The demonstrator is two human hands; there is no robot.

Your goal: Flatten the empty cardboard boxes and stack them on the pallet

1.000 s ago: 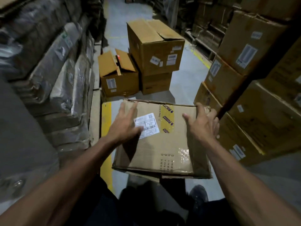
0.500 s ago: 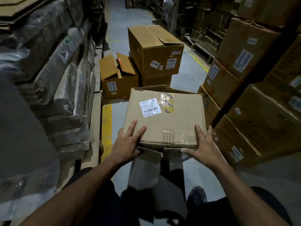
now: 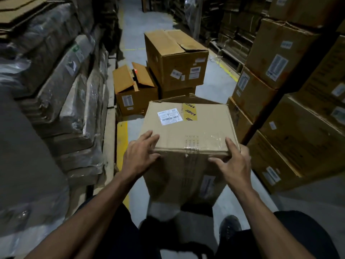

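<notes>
Head view: a box [image 3: 186, 131] is held up in the aisle in front of the person, above the floor [image 3: 214, 90], its labelled face turned upward and tilted away. The left hand [image 3: 139, 156] is set on the near left corner, fingers spread and bent over the near edge, thumb under it against the front face. The right hand [image 3: 233, 161] is set on the near right corner, fingers wrapped round the side, thumb lying along the near edge. So the box is gripped by both hands, about equally near. Its long axis is judged to run left to right, across the body and between the hands. The far flaps appear open; the taped seam runs down the front face between the hands, and it is there that the collapse would likely have to begin. Beyond, an open box [image 3: 134, 94] and a stacked box [image 3: 175, 60] stand on the floor. No pallet can be made out with certainty.
</notes>
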